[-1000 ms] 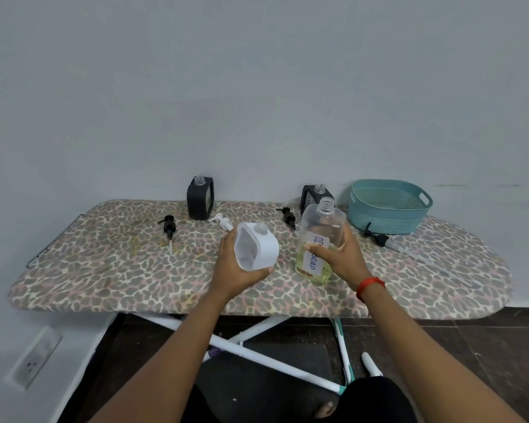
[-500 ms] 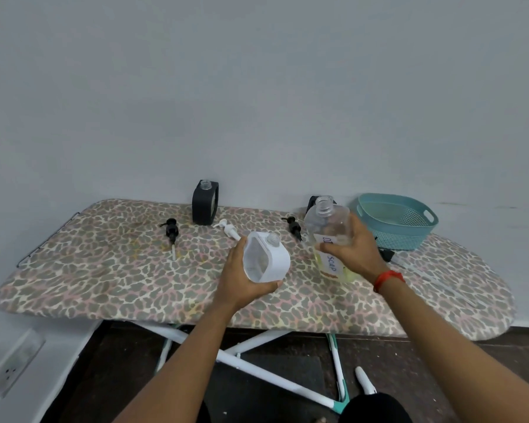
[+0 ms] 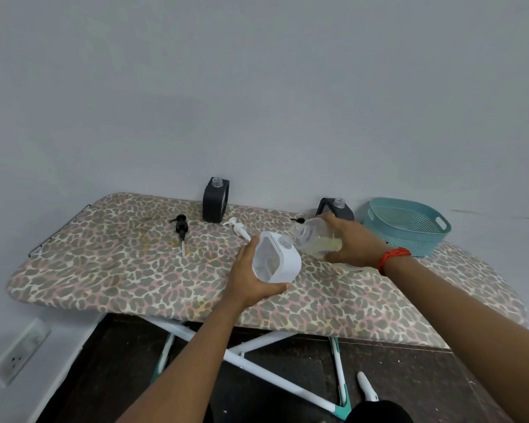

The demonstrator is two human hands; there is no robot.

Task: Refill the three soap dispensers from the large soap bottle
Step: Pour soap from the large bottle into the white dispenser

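My left hand (image 3: 251, 277) grips a white soap dispenser (image 3: 280, 259) with its cap off, held over the ironing board (image 3: 119, 264). My right hand (image 3: 353, 242) grips the large clear soap bottle (image 3: 316, 238), tipped left so its open neck is right beside the dispenser's opening. Yellowish soap lies along the bottle's lower side. Two black dispensers stand open at the back: one at centre (image 3: 216, 199), one (image 3: 336, 207) partly hidden behind my right hand.
A black pump (image 3: 181, 228) and a white pump (image 3: 237, 227) lie on the board. Only the tip of another black pump (image 3: 298, 220) shows by the bottle. A teal basket (image 3: 406, 224) stands at the back right. The wall runs right behind the board.
My right hand lifted the large bottle from upright and tipped it left toward the white dispenser. My left hand held the dispenser roughly in place. The camera view shifted.
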